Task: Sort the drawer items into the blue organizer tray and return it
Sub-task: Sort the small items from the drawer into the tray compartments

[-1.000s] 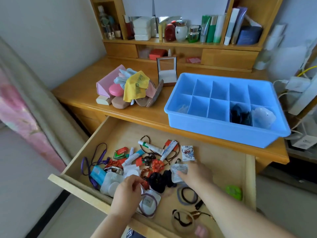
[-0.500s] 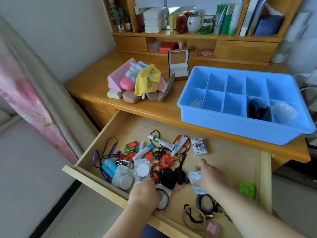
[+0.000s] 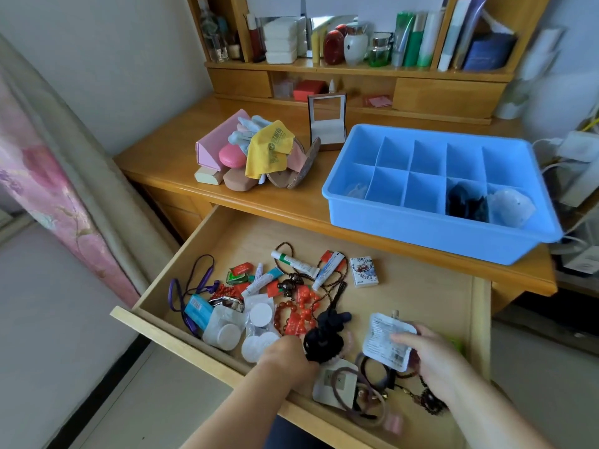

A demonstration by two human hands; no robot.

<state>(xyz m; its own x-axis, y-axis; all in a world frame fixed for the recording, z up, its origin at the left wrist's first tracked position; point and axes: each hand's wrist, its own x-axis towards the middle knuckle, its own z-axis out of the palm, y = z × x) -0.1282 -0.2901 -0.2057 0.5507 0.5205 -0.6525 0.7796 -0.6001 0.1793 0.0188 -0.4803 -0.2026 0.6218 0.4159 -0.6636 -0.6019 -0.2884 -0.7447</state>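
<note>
The open wooden drawer [image 3: 421,286] holds a heap of small items: tubes [image 3: 295,264], red beads [image 3: 298,315], round white pads [image 3: 259,314], hair ties [image 3: 372,374]. My left hand [image 3: 285,358] grips a black hair accessory [image 3: 324,335] near the drawer's front. My right hand [image 3: 428,354] pinches a small white sachet [image 3: 385,341], lifted a little over the drawer floor. The blue organizer tray [image 3: 421,231] stands on the desk behind the drawer, at right. Its front right compartments hold black items [image 3: 466,202] and a clear packet [image 3: 512,205].
On the desk left of the tray lies a pile with a pink box [image 3: 214,147], a yellow cloth [image 3: 269,147] and cases. An open jewellery box [image 3: 327,121] stands behind. Shelves with bottles and books [image 3: 356,43] line the back. A small card box [image 3: 364,272] lies in the drawer.
My right hand has picked the white sachet up off the drawer floor and drawn it right. My left hand has moved from the hair-tie card to take hold of the black accessory.
</note>
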